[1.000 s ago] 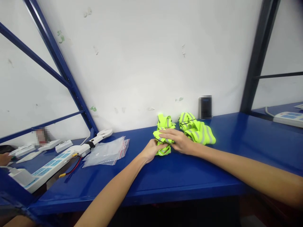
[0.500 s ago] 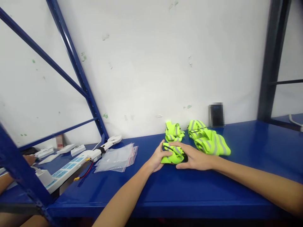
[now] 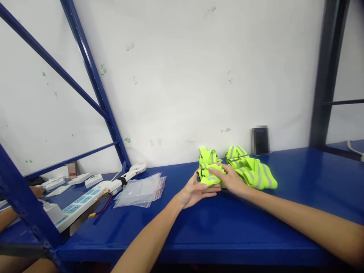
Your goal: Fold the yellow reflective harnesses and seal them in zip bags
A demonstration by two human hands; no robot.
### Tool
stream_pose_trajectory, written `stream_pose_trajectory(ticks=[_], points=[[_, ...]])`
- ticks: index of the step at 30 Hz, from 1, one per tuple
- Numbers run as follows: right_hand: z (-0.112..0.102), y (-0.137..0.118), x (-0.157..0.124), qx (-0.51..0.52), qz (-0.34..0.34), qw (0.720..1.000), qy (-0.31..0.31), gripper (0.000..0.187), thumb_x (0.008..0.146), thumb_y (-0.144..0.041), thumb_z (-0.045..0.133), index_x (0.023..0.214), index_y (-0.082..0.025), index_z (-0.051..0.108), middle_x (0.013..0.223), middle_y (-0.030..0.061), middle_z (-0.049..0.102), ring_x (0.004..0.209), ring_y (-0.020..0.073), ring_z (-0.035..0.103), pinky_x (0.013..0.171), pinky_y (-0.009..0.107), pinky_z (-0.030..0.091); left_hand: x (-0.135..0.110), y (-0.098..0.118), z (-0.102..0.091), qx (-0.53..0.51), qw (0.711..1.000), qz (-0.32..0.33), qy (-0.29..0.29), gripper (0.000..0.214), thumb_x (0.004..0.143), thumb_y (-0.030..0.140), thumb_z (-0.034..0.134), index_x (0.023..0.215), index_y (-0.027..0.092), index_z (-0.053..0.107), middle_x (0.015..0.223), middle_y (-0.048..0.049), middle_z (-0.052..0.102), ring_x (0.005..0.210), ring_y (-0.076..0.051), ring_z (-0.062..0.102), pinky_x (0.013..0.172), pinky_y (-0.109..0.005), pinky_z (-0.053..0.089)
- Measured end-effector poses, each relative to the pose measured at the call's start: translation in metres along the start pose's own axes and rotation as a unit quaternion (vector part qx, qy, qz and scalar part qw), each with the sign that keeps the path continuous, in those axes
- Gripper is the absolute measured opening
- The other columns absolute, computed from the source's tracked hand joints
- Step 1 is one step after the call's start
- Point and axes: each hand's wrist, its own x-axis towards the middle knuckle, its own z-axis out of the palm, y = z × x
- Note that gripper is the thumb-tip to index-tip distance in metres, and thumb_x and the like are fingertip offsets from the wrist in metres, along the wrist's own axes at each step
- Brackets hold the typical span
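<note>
A bundled neon-yellow reflective strap [image 3: 210, 179] with grey stripes and a black buckle is between my hands, just above the blue table [image 3: 227, 223]. My left hand [image 3: 193, 191] cups it from the left and below, fingers under it and thumb at its front. My right hand [image 3: 231, 180] grips its right side, thumb pressed on top. Right behind it lies another folded reflective strap [image 3: 209, 155]. To the right, close by my right hand, sits a looser pile of reflective straps [image 3: 256, 172].
Clear zip bags [image 3: 139, 191] lie to the left, beside a white handheld fan [image 3: 138, 168] and a white power strip [image 3: 82, 203]. A blurred dark box [image 3: 260, 140] stands against the wall. Beyond the blue post [image 3: 28, 201], another person's hand [image 3: 36, 191] shows among white boxes.
The bundle has been raised slightly and turned. My left fingers have moved beneath it, and my right hand has shifted up with its thumb now on top.
</note>
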Motion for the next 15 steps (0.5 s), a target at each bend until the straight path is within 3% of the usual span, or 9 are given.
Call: stream_pose_trajectory(ticks=[4,6,8,11,13,15], points=[[-0.002,-0.002,0.001,0.041,0.055,0.997,0.027,0.04,0.082,-0.053,0.06,0.086,-0.015,0.073,0.088,0.0073,0.075,0.084,0.0263,0.067,0.074,0.034,0.051,0.001,0.002,0.002,0.02,1.0,0.0,-0.006,0.088,0.065,0.02,0.081,0.136,0.023,0.03,0.115,-0.0189,0.067,0.117,-0.032,0.059,0.102,-0.049,0.037],[-0.002,-0.002,0.0,0.045,0.055,0.997,0.028,0.04,0.081,-0.052,0.062,0.086,-0.015,0.073,0.088,0.0072,0.075,0.083,0.0263,0.067,0.074,0.033,0.051,0.005,-0.001,0.002,0.048,0.998,-0.008,0.047,0.078,0.067,0.025,0.081,0.13,0.02,0.035,0.108,-0.0188,0.07,0.108,-0.031,0.065,0.097,-0.045,0.043],[0.001,-0.003,-0.002,0.037,0.04,0.998,0.01,0.038,0.08,-0.051,0.063,0.084,-0.015,0.073,0.087,0.0062,0.075,0.081,0.0254,0.067,0.072,0.033,0.05,0.009,-0.007,0.001,0.059,0.991,-0.022,0.114,0.061,0.077,0.043,0.072,0.122,0.016,0.041,0.096,-0.019,0.072,0.092,-0.03,0.071,0.087,-0.043,0.049],[0.004,-0.006,-0.007,0.019,0.015,0.999,-0.021,0.031,0.078,-0.046,0.067,0.083,-0.015,0.073,0.083,0.0039,0.074,0.077,0.0236,0.065,0.07,0.031,0.049,0.015,-0.015,-0.001,0.046,0.983,-0.029,0.174,0.06,0.082,0.061,0.055,0.118,0.014,0.044,0.087,-0.0177,0.073,0.079,-0.03,0.072,0.077,-0.042,0.052],[0.006,-0.008,-0.008,0.007,0.001,1.0,-0.013,0.029,0.077,-0.043,0.068,0.083,-0.016,0.073,0.082,0.0032,0.073,0.077,0.023,0.064,0.07,0.03,0.048,0.016,-0.015,-0.001,0.033,0.985,-0.031,0.166,0.062,0.082,0.062,0.053,0.12,0.014,0.044,0.087,-0.0157,0.073,0.078,-0.03,0.072,0.077,-0.042,0.052],[0.006,-0.009,-0.008,0.004,0.004,1.0,0.016,0.029,0.077,-0.044,0.067,0.079,-0.016,0.072,0.078,0.0031,0.072,0.074,0.0224,0.063,0.068,0.03,0.048,0.014,-0.013,-0.001,0.007,0.992,-0.033,0.123,0.063,0.08,0.061,0.053,0.122,0.014,0.045,0.088,-0.015,0.073,0.083,-0.032,0.072,0.082,-0.045,0.05]])
